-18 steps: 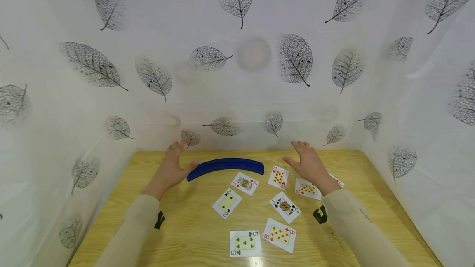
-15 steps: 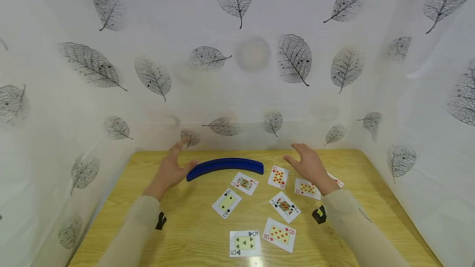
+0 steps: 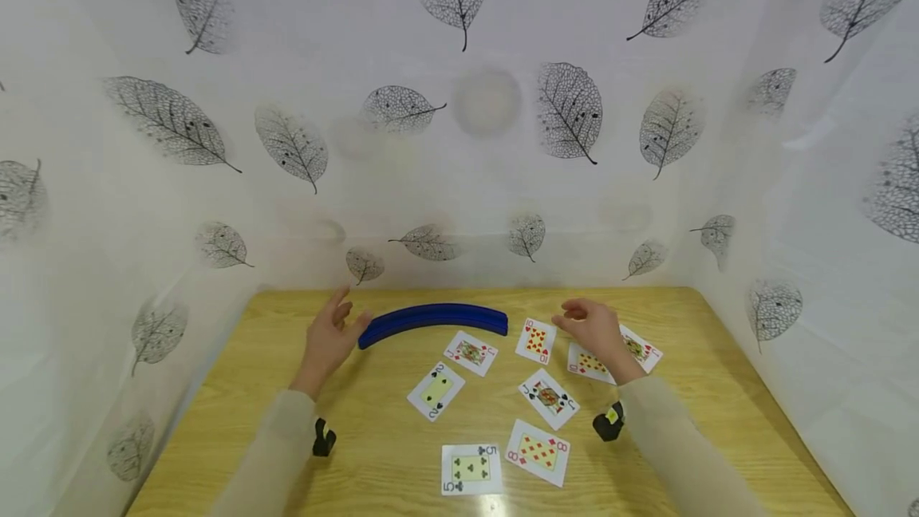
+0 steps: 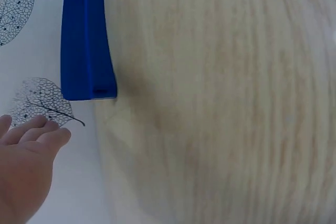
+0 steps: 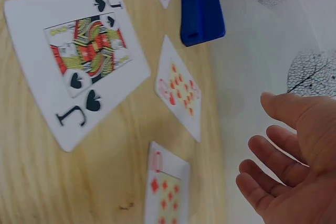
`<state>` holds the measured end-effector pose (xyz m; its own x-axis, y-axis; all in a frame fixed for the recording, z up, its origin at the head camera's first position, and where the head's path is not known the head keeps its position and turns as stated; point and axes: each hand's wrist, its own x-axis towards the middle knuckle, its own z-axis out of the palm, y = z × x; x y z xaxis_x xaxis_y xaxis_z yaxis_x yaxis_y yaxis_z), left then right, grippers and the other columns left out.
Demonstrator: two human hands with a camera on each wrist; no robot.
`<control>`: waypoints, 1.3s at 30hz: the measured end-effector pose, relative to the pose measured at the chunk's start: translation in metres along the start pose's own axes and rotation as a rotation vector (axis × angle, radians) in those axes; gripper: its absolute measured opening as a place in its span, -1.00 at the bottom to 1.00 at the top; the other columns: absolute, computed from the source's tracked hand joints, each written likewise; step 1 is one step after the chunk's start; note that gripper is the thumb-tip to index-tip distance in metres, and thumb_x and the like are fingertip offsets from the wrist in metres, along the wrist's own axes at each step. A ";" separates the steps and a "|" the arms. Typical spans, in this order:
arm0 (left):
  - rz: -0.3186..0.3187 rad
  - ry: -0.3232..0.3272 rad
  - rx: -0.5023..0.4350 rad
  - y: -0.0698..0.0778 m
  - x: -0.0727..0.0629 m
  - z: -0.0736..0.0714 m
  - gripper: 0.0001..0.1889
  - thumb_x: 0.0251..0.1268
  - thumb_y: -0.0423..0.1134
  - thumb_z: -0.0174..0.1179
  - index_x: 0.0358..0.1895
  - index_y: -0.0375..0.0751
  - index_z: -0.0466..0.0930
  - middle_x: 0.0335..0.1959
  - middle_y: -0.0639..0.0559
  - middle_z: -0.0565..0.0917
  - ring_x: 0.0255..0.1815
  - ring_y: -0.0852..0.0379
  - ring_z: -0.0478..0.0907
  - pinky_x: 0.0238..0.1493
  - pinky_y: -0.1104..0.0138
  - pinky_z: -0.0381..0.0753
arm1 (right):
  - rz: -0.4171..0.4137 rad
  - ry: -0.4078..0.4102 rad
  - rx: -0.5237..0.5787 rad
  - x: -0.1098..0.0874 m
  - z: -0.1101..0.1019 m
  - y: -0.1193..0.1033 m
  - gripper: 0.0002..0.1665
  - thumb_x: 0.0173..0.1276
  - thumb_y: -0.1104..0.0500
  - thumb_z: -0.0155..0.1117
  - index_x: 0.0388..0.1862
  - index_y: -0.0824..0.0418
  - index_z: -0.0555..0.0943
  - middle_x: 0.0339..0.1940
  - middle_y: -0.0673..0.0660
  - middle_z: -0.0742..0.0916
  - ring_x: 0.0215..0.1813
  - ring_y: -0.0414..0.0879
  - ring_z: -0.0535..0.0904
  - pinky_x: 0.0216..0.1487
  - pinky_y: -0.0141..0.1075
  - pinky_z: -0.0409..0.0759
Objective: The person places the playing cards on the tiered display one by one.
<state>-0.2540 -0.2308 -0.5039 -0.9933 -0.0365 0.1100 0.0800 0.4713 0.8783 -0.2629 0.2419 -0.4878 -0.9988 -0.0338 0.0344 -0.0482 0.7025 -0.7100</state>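
Note:
My left hand (image 3: 332,341) hovers by the left end of a blue curved card holder (image 3: 434,315), fingers spread loosely and holding nothing. In the left wrist view, the fingers (image 4: 39,132) are apart from the blue holder's end (image 4: 89,72). My right hand (image 3: 592,331) is over the right group of playing cards, its fingers (image 5: 278,161) loosely bent with nothing in them. Just left of it lies the ten of hearts (image 3: 535,341). The ten of diamonds (image 3: 589,364) is partly hidden beneath this hand, and a red face card (image 3: 641,349) lies to its right.
More face-up cards lie on the wooden table (image 3: 373,453): a red jack (image 3: 471,353), two of spades (image 3: 435,391), jack of spades (image 3: 549,398), eight of diamonds (image 3: 538,452) and five of clubs (image 3: 471,469). A leaf-patterned white sheet (image 3: 459,182) encloses the back and sides.
Both hands have come down and back slightly, with fingers more bent. More of the face card beside the right hand now shows. The cards and blue holder stay in place.

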 end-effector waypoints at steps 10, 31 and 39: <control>-0.064 0.020 -0.077 -0.013 -0.003 0.012 -0.23 0.52 -0.06 0.32 0.66 -0.19 0.21 0.54 -0.42 0.41 0.57 -0.27 0.41 0.59 -0.04 0.44 | 0.053 -0.037 0.023 -0.001 0.025 0.018 -0.30 0.47 -0.06 0.41 0.37 0.39 0.56 0.44 0.45 0.56 0.38 0.39 0.53 0.36 0.27 0.60; -0.089 0.016 -0.061 -0.025 -0.007 0.033 -0.36 0.53 -0.24 0.29 0.56 -0.33 0.34 0.52 -0.36 0.46 0.60 -0.29 0.35 0.61 -0.04 0.39 | -0.044 -0.046 -0.226 -0.006 0.041 0.031 -0.09 0.33 -0.17 0.52 0.39 0.45 0.53 0.50 0.61 0.41 0.53 0.55 0.29 0.56 0.42 0.32; -0.055 0.024 0.011 -0.027 -0.006 0.031 -0.47 0.47 -0.43 0.27 0.45 -0.44 0.45 0.46 -0.45 0.49 0.50 -0.32 0.46 0.51 -0.03 0.51 | -0.036 -0.059 -0.232 -0.007 0.041 0.030 -0.11 0.36 -0.17 0.49 0.40 0.44 0.53 0.52 0.61 0.39 0.56 0.55 0.25 0.56 0.44 0.30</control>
<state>-0.2526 -0.2157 -0.5432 -0.9938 -0.0833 0.0732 0.0246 0.4781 0.8780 -0.2572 0.2339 -0.5379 -0.9951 -0.0984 0.0104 -0.0891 0.8446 -0.5279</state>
